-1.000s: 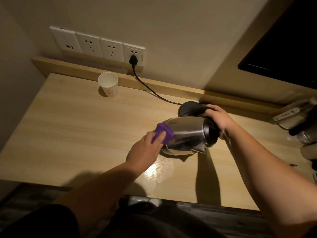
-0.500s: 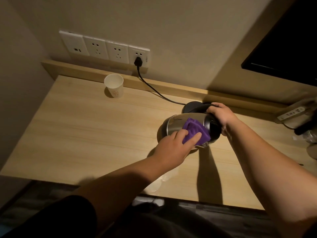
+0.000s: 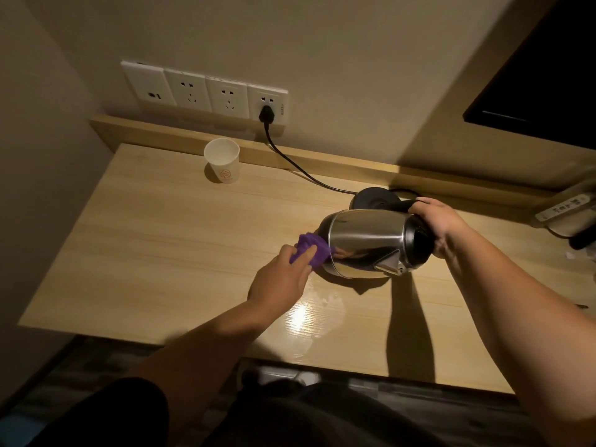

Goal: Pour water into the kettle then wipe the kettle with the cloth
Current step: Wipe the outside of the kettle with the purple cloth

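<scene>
Steel kettle [image 3: 367, 241] tipped on its side above the worktop [image 3: 154, 253], long axis left–right. Right hand [image 3: 433, 225] fingers grasp its handle end. Left hand [image 3: 280, 279] fingers clenched round purple cloth [image 3: 311, 250], pressed at kettle's base end; left hand nearer.

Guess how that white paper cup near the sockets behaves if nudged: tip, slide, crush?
The paper cup stands upright, apart from everything else, and looks thin-walled, so probably very light. It narrows toward its base, so a high push would likely tip it; a low one might slide it on the smooth table. It would probably crush under a firm squeeze.
</scene>
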